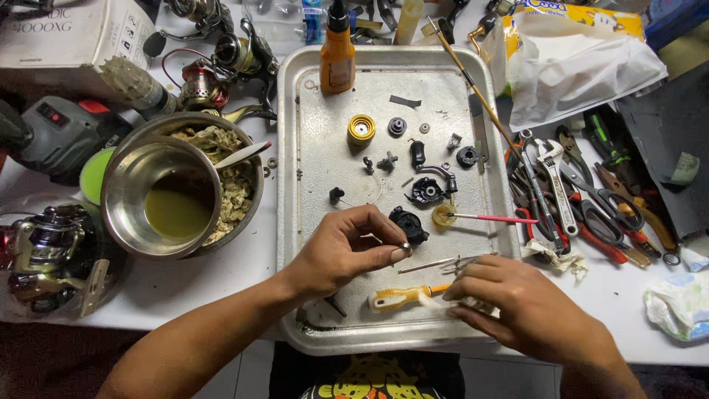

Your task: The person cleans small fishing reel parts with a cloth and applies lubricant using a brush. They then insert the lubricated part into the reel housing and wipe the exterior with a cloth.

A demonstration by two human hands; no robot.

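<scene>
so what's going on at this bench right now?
A person is working over a metal tray strewn with small black and metal fishing-reel parts. The left hand pinches a tiny silvery part at its fingertips, beside a black round reel piece. The right hand holds a bit of white wadding next to a yellow-handled brush. An orange bottle stands at the tray's far end; a steel bowl of yellowish liquid sits left, pliers and scissors right.

Silver tray (310, 295) on white desk (185, 284). Orange bottle (337, 63), black cap; yellow ring (360, 129); black parts (408, 224); yellow brush (402, 296); red-and-white swab (491, 218). Steel bowl (129, 185) holds olive liquid (177, 209). Red-handled pliers (591, 236). White bag (576, 70), yellow print.
</scene>
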